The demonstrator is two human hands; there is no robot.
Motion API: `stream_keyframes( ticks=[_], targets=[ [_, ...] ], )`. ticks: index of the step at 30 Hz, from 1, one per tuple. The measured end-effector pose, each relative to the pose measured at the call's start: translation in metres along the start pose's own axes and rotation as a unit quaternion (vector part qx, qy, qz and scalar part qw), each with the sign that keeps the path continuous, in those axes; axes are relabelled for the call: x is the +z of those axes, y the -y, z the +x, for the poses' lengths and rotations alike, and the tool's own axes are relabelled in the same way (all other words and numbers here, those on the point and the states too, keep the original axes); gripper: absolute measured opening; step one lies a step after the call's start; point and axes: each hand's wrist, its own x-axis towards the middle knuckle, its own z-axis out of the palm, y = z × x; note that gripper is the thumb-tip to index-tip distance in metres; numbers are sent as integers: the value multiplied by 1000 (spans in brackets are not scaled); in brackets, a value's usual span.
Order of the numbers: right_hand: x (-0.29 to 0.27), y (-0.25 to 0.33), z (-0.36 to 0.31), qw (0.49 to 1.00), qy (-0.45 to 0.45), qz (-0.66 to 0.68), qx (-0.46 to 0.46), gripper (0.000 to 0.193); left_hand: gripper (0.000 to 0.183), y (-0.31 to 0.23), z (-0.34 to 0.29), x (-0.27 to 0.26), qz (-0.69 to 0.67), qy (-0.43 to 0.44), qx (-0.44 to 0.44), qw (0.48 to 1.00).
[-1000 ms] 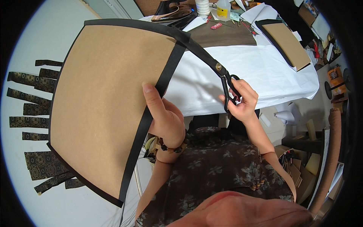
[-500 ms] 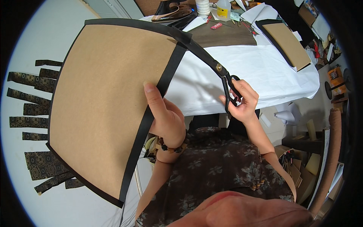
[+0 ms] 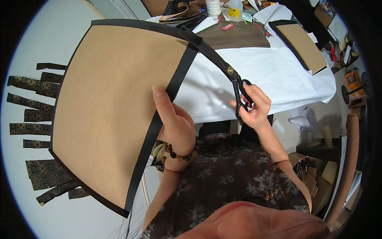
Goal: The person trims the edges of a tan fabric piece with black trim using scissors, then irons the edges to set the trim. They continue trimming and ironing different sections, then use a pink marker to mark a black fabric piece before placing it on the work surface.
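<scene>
A large tan board [image 3: 107,99] with black fabric edging is held up on the left side. My left hand [image 3: 175,115] grips its right edge, thumb on the tan face and the other fingers hidden behind. In my right hand [image 3: 256,105] are black scissors [image 3: 223,63], fingers through the handle loops. Their blades reach the board's upper right corner, lying against the black edging [image 3: 181,67]. Exactly what lies between the blades is hard to make out.
Patterned dark fabric strips [image 3: 30,128] hang on the white wall at left. A white cloth [image 3: 254,79] covers the table. Further back are an iron [image 3: 185,14], a clear bottle [image 3: 234,10] and a smaller black-edged tan board [image 3: 302,44]. A brown roll [image 3: 346,159] stands at right.
The board's top has shifted slightly to the right. My right hand has moved a touch left, and the scissor handles look a little closer together.
</scene>
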Motion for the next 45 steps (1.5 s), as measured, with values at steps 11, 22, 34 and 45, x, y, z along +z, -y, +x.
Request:
stream_keyframes(
  ticks=[11, 22, 34, 45],
  targets=[
    [1, -1, -4, 1000, 9, 11, -5, 40, 41, 7, 3, -3, -20, -3, 36, 999],
    [-7, -3, -7, 997, -9, 51, 55, 39, 36, 0, -2, -1, -26, -32, -26, 999],
    [-79, -20, 39, 985, 32, 45, 164, 36, 38, 53, 41, -164, 220, 152, 90, 959],
    [-77, -24, 41, 975, 93, 90, 179, 40, 55, 18, 12, -204, 360, 177, 100, 911]
  ],
)
